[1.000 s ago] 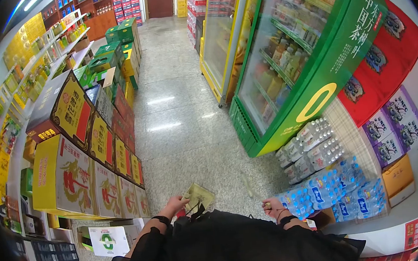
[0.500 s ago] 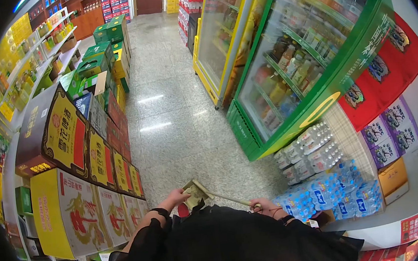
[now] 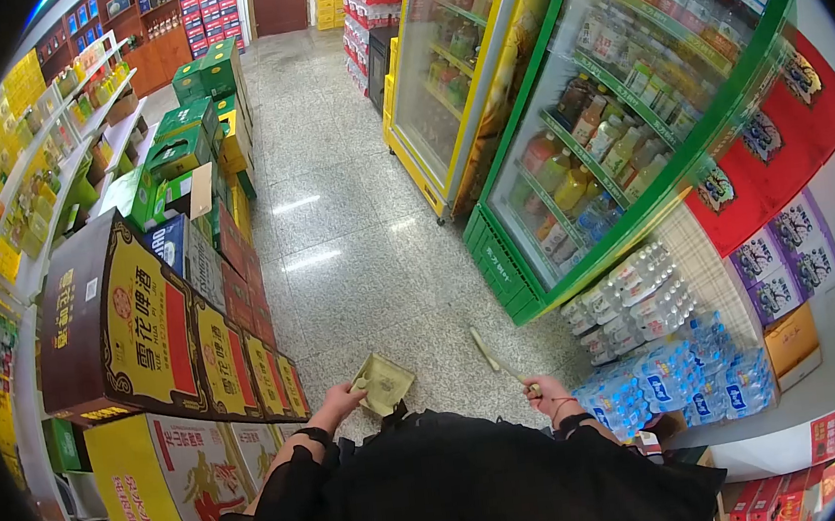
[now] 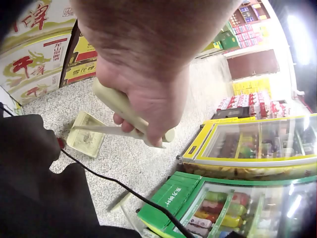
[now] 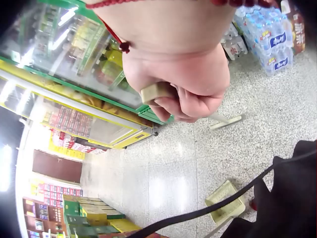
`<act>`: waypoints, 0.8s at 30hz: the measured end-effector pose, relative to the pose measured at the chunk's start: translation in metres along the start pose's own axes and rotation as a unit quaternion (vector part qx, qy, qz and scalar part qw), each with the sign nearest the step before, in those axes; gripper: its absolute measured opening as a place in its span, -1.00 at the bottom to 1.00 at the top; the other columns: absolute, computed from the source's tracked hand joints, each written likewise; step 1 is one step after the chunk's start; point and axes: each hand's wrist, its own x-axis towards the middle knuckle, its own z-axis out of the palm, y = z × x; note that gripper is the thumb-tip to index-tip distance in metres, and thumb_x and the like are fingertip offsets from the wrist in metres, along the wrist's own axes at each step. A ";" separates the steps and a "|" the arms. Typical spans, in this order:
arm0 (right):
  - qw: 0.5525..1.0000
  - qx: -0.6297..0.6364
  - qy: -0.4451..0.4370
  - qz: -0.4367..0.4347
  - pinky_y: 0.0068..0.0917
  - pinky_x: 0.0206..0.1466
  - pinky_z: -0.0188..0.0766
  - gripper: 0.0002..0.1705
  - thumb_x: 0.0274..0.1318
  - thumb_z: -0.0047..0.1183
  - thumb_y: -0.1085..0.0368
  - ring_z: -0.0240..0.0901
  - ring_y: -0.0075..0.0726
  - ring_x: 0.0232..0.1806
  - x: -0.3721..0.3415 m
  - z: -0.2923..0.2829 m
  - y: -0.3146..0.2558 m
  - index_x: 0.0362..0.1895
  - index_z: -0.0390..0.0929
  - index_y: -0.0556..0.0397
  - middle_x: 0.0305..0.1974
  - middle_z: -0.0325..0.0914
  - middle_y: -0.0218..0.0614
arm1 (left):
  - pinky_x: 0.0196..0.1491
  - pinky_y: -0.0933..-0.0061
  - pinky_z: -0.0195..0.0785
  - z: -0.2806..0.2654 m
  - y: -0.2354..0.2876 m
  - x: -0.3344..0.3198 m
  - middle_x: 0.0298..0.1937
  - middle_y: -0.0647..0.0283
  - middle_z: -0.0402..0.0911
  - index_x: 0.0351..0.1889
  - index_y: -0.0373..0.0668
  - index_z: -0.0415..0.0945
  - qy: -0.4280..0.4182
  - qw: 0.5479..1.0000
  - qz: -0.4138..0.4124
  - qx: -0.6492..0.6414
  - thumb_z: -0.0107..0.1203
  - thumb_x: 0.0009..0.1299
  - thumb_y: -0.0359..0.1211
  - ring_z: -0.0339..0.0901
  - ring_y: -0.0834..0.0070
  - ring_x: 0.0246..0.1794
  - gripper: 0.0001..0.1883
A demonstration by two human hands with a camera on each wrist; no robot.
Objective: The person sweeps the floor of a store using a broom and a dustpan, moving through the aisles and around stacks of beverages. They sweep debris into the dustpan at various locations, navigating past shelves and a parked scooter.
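Note:
A yellowish dustpan lies low over the speckled floor, and my left hand grips its handle. In the left wrist view the left hand curls round the pale handle, with the pan below. My right hand holds the end of a stick-handled tool, apart from the dustpan on its right. In the right wrist view the fingers of the right hand wrap the handle end; the tool's narrow pale head is at the floor.
Stacked beer cartons line the left side, beside shelves. On the right stand a green fridge, a yellow fridge and packs of bottled water. The tiled aisle runs between them to a brown door.
The tool in my right hand has swung away from the dustpan, out to the right and forward. The dustpan sits slightly further left. The cartons on the left appear larger.

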 end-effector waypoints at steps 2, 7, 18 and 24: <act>1.000 0.017 0.012 0.005 -0.65 -0.78 -0.01 -0.85 -0.02 -0.06 0.35 0.09 -0.59 -0.76 0.012 0.022 0.001 -0.45 0.26 0.13 -0.64 0.29 -0.31 | -0.33 0.41 0.33 -0.007 -0.022 0.013 -0.46 0.16 0.57 -0.30 -0.28 0.53 0.008 1.000 0.003 -0.018 0.13 0.08 -0.09 0.52 0.40 -0.43 -0.58; 0.998 -0.031 -0.020 0.053 -0.61 -0.77 0.01 -0.85 0.00 -0.06 0.33 0.12 -0.55 -0.75 0.027 0.052 0.005 -0.48 0.27 0.11 -0.62 0.29 -0.33 | -0.40 0.41 0.31 -0.029 -0.017 0.012 -0.49 0.20 0.56 -0.32 -0.27 0.54 0.025 0.999 0.001 -0.021 0.15 0.08 -0.10 0.50 0.43 -0.52 -0.60; 0.957 -0.196 -0.193 0.097 -0.71 -0.73 -0.02 -0.81 -0.10 -0.02 0.34 0.11 -0.68 -0.74 0.035 0.109 -0.040 -0.30 0.42 0.03 -0.59 0.35 -0.44 | -0.47 0.49 0.27 -0.038 0.010 0.011 -0.54 0.28 0.52 -0.32 -0.32 0.52 0.059 0.990 -0.010 -0.130 0.17 0.11 -0.21 0.43 0.56 -0.58 -0.66; 0.952 -0.223 -0.197 0.068 -0.70 -0.73 -0.03 -0.73 -0.11 -0.01 0.34 0.04 -0.69 -0.77 0.043 0.103 -0.121 -0.23 0.43 0.08 -0.61 0.33 -0.44 | -0.52 0.54 0.24 -0.045 0.025 0.032 -0.58 0.31 0.50 -0.38 -0.30 0.51 0.102 0.986 -0.022 -0.127 0.18 0.11 -0.20 0.41 0.60 -0.62 -0.68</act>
